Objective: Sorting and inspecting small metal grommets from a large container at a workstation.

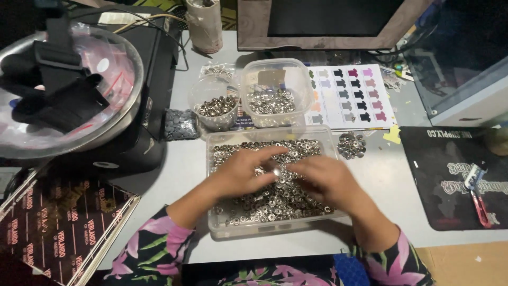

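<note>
A clear rectangular plastic tray (217,225) sits in front of me, filled with several small silver metal snap parts (275,204). Both hands are inside it, over the pile. My left hand (244,170) rests palm down on the parts, fingers reaching right. My right hand (324,177) lies opposite, fingers pointing left, and the two sets of fingertips meet around one small silver piece (277,171). Which hand actually pinches it is unclear. Floral sleeves cover both forearms.
Behind the tray stand a round clear cup (197,98) and a square clear tub (304,82), both holding silver parts. A loose heap of parts (351,145) lies right, by a colour chart card (365,111). A black mat (423,175) with a red-handled tool (479,201) is far right; a metal bowl (135,79) left.
</note>
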